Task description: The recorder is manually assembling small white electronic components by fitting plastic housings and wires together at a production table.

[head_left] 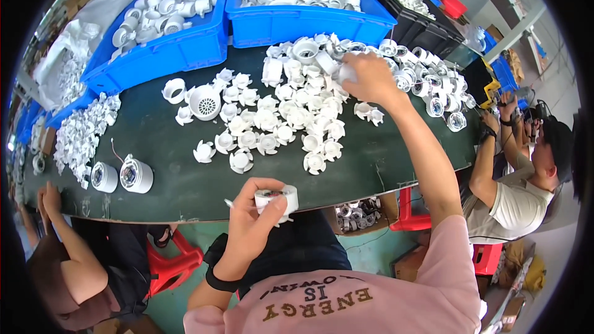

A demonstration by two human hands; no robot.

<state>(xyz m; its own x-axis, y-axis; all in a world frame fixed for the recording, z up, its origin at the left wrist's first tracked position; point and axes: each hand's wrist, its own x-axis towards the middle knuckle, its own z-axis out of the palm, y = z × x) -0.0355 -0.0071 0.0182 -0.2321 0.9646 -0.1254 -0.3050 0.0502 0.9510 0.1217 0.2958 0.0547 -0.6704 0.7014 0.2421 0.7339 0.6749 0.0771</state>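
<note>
My left hand [255, 216] is closed around a small white round housing [288, 196] with something dark inside it, held just off the table's near edge. A short white stub sticks out beside the fingers. My right hand [370, 79] stretches to the far heap, its fingers curled at a white plastic part [348, 73] that looks slightly blurred. White fan wheels [266, 119] with curved blades lie scattered in front of that hand. A white ring-shaped housing [305, 51] and a white cup with a grille bottom [205, 102] sit among them.
Blue bins [309, 28] and a black crate [427, 25] hold white parts at the back. Clear-fronted round units [435, 80] are heaped at right. Two wired motor units [136, 174] stand at left by small white pieces [86, 139]. Co-workers [520, 192] sit at both sides.
</note>
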